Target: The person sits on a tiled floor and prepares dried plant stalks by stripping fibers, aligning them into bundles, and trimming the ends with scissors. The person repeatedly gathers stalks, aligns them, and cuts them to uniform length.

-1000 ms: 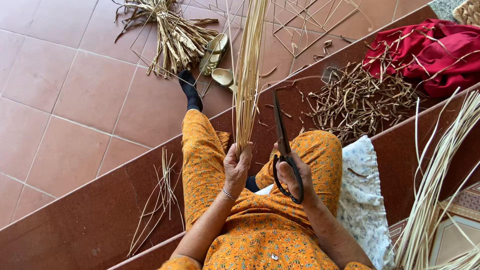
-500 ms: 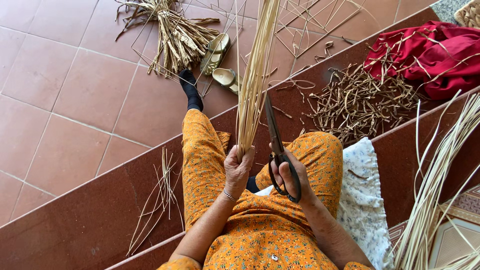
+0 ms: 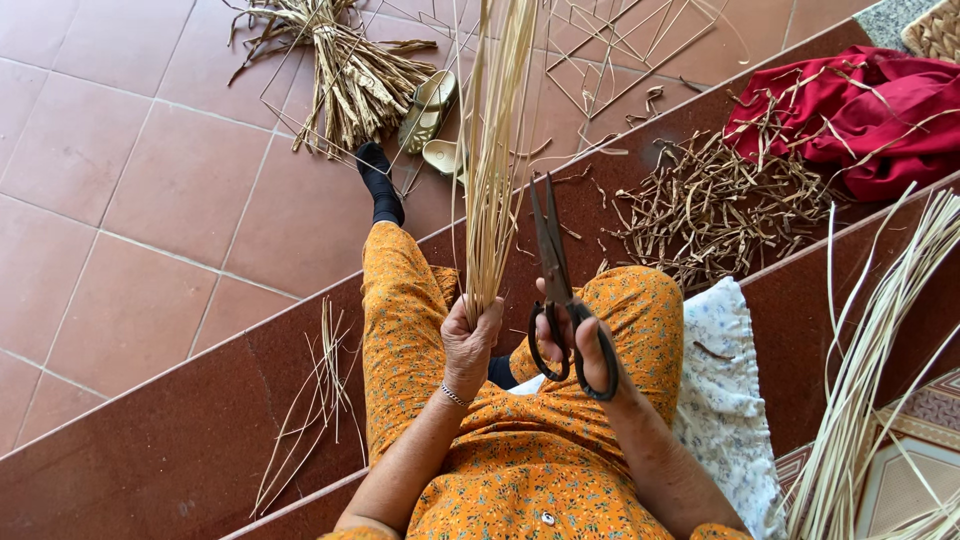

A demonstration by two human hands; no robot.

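Left hand (image 3: pixel 470 335) grips an upright straw bundle (image 3: pixel 495 150) above the lap; right hand (image 3: pixel 585 335) holds closed scissors (image 3: pixel 555 270) beside it. Trimmings (image 3: pixel 720 205) already litter the step; bundle appears uncut.

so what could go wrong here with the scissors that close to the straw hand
The scissors in the right hand point up beside the straw bundle, close above the left hand, so a cut low down might nick its fingers. The bundle is gripped only at its base, so stalks could splay or slip out.
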